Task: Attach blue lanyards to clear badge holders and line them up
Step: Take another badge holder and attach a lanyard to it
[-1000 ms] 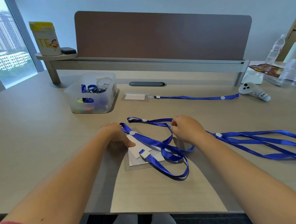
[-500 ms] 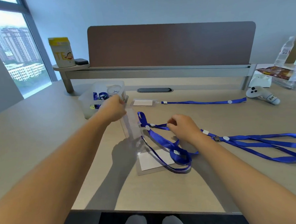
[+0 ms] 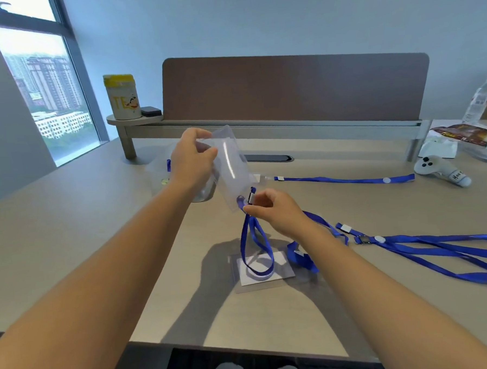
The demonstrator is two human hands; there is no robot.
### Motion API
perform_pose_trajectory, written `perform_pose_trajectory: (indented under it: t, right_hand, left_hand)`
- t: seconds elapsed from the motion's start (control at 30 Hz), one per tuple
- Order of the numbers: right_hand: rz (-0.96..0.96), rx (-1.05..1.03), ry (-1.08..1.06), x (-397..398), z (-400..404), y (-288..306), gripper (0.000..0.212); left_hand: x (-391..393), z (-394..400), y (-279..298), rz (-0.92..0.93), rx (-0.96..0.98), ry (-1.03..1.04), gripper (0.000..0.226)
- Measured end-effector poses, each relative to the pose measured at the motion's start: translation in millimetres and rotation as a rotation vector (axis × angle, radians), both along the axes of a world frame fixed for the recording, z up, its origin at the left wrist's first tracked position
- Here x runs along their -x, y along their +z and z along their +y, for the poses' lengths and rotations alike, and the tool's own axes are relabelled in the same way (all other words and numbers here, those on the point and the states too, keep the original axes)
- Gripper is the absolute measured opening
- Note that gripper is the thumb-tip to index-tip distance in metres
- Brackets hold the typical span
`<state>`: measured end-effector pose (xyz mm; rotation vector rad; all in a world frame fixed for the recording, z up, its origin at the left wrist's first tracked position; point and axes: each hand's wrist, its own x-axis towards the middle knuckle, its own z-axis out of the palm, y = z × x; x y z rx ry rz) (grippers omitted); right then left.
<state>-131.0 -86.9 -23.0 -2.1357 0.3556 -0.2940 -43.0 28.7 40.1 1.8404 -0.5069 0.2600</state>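
While the left hand (image 3: 191, 161) pinches the far upper edge of a clear badge holder (image 3: 230, 168) and keeps it raised above the desk (image 3: 69, 221), the right hand (image 3: 274, 211) closes thumb and forefinger on the clip end of a blue lanyard (image 3: 255, 248) right at the holder's near lower edge (whether the clip is already through the slot cannot be made out). From that pinch the strap hangs in a loop down onto a second badge holder (image 3: 262, 270), which lies flat with a white card inside, near the middle of the desk. To the right, more blue lanyards (image 3: 437, 250) trail toward the right edge. Farther back, one finished lanyard (image 3: 343, 179) lies straight, left to right, its holder mostly hidden behind the raised one. A white controller (image 3: 439, 170) sits at its right end, and a plastic tub (image 3: 163, 177) sits half hidden behind the left hand. Bare desk lies open to the left and along the near edge.
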Motion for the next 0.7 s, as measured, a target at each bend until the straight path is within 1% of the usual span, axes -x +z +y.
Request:
perform_pose_trajectory:
  t: [0.07,0.17,0.2,0.23,0.27,0.33,0.43,0.53,0.63,0.7]
  right_hand:
    - [-0.02,-0.046,-0.01,-2.0,3.3,-0.5,0.033]
    - [-0.082,-0.129,-0.033,-6.5,2.5,-1.4,0.01]
    - [-0.095,-0.158,-0.037,-7.0,1.7,-0.8,0.006]
    - [-0.105,-0.17,-0.042,-6.8,1.1,0.4,0.008]
    - [-0.112,-0.152,-0.05,-6.3,0.0,1.3,0.016]
    - [-0.127,-0.007,-0.075,-5.0,-4.3,2.0,0.029]
    - [-0.143,0.225,-0.058,0.4,-8.6,4.7,0.04]
    - [-0.141,0.33,-0.003,6.4,-10.8,4.5,0.04]
    - [-0.132,0.358,0.012,7.4,-9.3,4.7,0.033]
    - [-0.131,0.36,0.024,6.4,-6.0,6.5,0.031]
  left_hand:
    - [1.0,0.6,0.8,0.057,0.055,-0.003,0.032]
    - [-3.2,3.5,0.4,0.123,0.111,0.021,0.032]
    - [-6.0,5.4,-0.5,0.148,0.125,0.037,0.032]
    - [-9.7,7.1,-2.0,0.182,0.141,0.056,0.032]
    - [-13.2,8.9,-3.7,0.224,0.162,0.076,0.032]
    - [-18.5,11.8,-8.7,0.321,0.197,0.111,0.032]
    - [-22.9,16.4,-17.2,0.47,0.259,0.152,0.028]
    - [-27.7,22.4,-25.6,0.602,0.32,0.169,0.03]
    - [-26.9,28.4,-32.0,0.729,0.394,0.11,0.018]
    - [-24.7,29.2,-35.0,0.815,0.444,0.052,0.029]
